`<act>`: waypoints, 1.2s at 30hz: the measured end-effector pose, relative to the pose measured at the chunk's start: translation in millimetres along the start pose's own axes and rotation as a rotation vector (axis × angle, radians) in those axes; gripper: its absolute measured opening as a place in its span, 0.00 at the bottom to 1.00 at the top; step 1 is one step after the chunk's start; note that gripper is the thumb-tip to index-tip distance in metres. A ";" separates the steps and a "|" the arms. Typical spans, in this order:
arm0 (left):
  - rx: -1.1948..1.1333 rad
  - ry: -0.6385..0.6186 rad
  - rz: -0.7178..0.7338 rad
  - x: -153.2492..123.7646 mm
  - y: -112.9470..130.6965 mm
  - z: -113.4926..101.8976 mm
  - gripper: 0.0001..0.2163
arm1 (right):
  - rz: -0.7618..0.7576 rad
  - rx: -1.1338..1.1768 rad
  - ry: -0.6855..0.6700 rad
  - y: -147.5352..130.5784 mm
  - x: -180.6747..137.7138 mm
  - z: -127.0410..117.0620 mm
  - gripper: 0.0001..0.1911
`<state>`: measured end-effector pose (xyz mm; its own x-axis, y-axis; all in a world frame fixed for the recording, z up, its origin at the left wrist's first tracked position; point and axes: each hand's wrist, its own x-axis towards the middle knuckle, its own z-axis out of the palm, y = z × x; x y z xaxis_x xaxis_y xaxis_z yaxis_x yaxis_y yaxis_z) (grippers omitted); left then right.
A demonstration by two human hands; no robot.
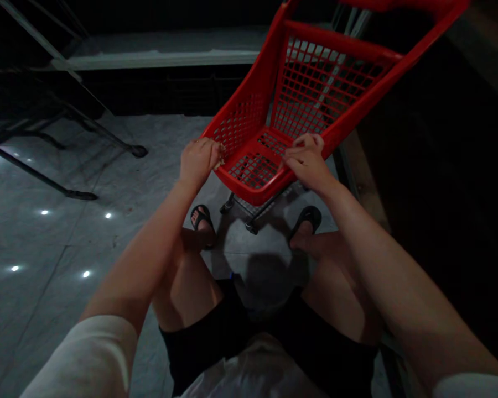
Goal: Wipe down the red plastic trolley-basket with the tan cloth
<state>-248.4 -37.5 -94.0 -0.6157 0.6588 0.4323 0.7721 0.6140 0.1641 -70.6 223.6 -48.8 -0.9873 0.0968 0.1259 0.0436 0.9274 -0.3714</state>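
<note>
1. While we stand over the red basket (315, 94) of a small shopping cart, its near lip sits tipped up between our hands, above our sandalled feet (202, 216) on the pale tiled floor (45, 249)
2. As we judge it, the cart could roll or twist away on its wheels (251, 225), since we only hold the low front edge; a slip there might drop the rim toward our toes
3. Dim light adds risk: the dark wall to the right and the metal stand legs (78, 194) to the left are hard to read
4. Our left hand (198, 160) is curled closed over the left corner of the rim, fingers narrow and wrapped
5. Our right hand (307, 160) grips the right side of the lip, fingers (311, 141) bent over the edge, thumb side toward the mesh; whether anything small is pinched we cannot tell
</note>
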 end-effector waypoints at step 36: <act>-0.065 0.042 0.243 30.8 71.7 -19.8 0.13 | 0.052 0.408 0.575 103.6 49.6 27.5 0.19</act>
<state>-208.9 18.2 -51.3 -0.4048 0.7640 0.5025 0.9060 0.4096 0.1071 -119.3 314.5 -106.3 -0.7432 0.4173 0.5230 -0.0833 0.7179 -0.6912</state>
